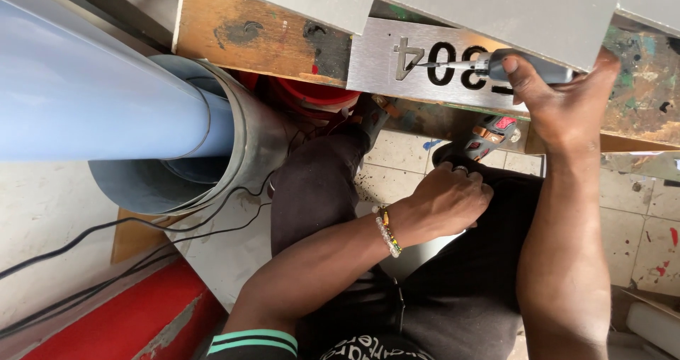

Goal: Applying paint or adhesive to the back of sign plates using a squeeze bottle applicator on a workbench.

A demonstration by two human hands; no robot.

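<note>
My right hand (563,101) grips a slim grey rotary tool (489,65) that lies level and points left. Its thin bit touches a brushed metal plate (375,59) with cut-out numerals, which lies on the paint-stained wooden bench (241,34). My left hand (453,198), with a beaded bracelet on the wrist, is curled into a fist over my dark-trousered thigh. Its fingers close round the lower end of a black and orange tool (490,136) with a red button, just under the bench edge.
A large pale blue pipe (85,98) runs into a grey metal sleeve (241,137) at the left. Black cables (106,261) trail over the tiled floor (637,211). A red bucket (312,94) sits under the bench. A red surface (120,324) lies at the lower left. Grey sheets (496,6) cover the bench top.
</note>
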